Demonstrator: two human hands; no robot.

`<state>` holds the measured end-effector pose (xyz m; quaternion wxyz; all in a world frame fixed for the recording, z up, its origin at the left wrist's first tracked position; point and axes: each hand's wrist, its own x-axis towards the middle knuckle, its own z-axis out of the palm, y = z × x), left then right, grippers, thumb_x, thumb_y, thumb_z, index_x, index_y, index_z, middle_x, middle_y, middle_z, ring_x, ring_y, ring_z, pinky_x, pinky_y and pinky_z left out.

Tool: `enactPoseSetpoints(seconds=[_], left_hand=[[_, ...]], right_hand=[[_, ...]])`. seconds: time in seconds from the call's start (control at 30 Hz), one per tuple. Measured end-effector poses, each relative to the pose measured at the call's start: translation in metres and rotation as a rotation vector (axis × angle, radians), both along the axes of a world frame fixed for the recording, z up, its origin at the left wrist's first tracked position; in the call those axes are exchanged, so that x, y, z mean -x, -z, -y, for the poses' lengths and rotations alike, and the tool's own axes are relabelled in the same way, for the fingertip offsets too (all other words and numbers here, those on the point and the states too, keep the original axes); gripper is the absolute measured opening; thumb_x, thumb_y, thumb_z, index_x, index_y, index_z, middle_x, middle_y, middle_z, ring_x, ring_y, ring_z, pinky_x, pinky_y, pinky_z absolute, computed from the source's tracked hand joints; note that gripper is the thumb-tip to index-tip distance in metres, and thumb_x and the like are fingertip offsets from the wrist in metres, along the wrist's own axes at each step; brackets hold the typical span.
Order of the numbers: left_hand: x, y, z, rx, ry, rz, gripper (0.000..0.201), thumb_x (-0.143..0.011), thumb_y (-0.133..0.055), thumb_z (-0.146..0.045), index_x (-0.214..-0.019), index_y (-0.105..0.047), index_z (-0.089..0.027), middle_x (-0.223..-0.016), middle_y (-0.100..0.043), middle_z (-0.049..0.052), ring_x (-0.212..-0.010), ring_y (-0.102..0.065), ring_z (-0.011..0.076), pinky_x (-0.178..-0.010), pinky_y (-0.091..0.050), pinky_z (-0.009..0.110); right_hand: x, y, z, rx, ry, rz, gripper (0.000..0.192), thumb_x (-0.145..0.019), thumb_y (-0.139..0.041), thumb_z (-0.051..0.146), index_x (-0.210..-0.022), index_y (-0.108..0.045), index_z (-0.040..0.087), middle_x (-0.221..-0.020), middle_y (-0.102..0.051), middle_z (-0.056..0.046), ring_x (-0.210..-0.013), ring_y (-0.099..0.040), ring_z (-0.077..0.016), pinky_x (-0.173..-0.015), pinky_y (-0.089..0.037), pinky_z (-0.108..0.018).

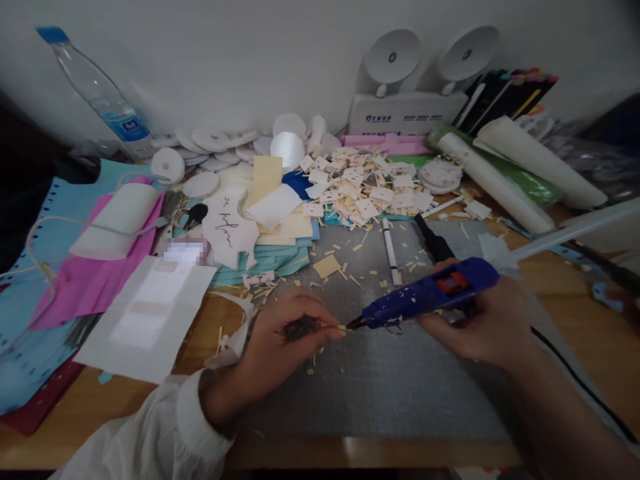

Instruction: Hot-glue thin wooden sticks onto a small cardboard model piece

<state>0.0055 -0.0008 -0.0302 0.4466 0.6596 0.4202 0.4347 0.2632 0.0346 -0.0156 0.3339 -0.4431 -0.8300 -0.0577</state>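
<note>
One blue plastic hot-glue gun (430,291), gripped in the right hand (483,320) over the middle of the grey cutting mat (400,387), nozzle pointing left. One small pale sliver of card (336,327), pinched between thumb and fingertips of the left hand (283,333), touching the tip of the glue gun's nozzle. Both hands closed: right wrapped round the gun's body, left narrowed onto the sliver, with something dark tucked under its fingers, too blurred to name. One black cord (580,380) trailing from behind the right hand toward the mat's right edge.

Just beyond the glue gun, two pens on the mat: one white (391,250), one black (434,240). Dozens of cream paper offcuts (327,265) scattered over the mat's far half. Farther back, a heap of small cream square tags (360,187), too many to count. Left of the glue gun, stacked sheets of blue, pink and white paper (100,280) on the brown wooden desk (560,273). Many white paper discs (210,143) along the plain white wall (250,60). One clear plastic water bottle with a blue cap (97,90), leaning, far to the gun's left. Behind the gun, one white twin-headed lamp unit (407,110); to its right, two rolls of white paper (520,167) and one open box of coloured markers (510,90).
</note>
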Motion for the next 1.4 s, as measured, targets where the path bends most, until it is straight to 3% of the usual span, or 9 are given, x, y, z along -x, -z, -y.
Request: enactPoseSetpoints(seconds=[1.13, 1.4], left_hand=[[-0.0012, 0.0011, -0.0022, -0.001, 0.007, 0.010, 0.005, -0.077, -0.073, -0.019, -0.079, -0.069, -0.020, -0.078, -0.064, 0.002, -0.075, -0.060, 0.0149, -0.071, -0.047, 0.027], [0.0004, 0.0009, -0.0013, -0.011, -0.009, 0.004, 0.007, -0.076, -0.073, -0.017, -0.079, -0.069, -0.020, -0.079, -0.064, 0.002, -0.076, -0.059, 0.0144, -0.070, -0.046, 0.026]], right_hand=[[-0.0043, 0.0014, -0.0009, -0.023, -0.006, 0.069, 0.018, -0.070, -0.055, 0.037, -0.072, -0.057, 0.018, -0.042, -0.052, 0.003, -0.033, -0.053, -0.0163, -0.036, -0.037, -0.025], [-0.0083, 0.0010, -0.0024, -0.048, -0.022, 0.069, 0.017, -0.069, -0.057, 0.037, -0.071, -0.057, 0.020, -0.047, -0.058, 0.001, -0.038, -0.057, -0.0177, -0.040, -0.040, -0.027]])
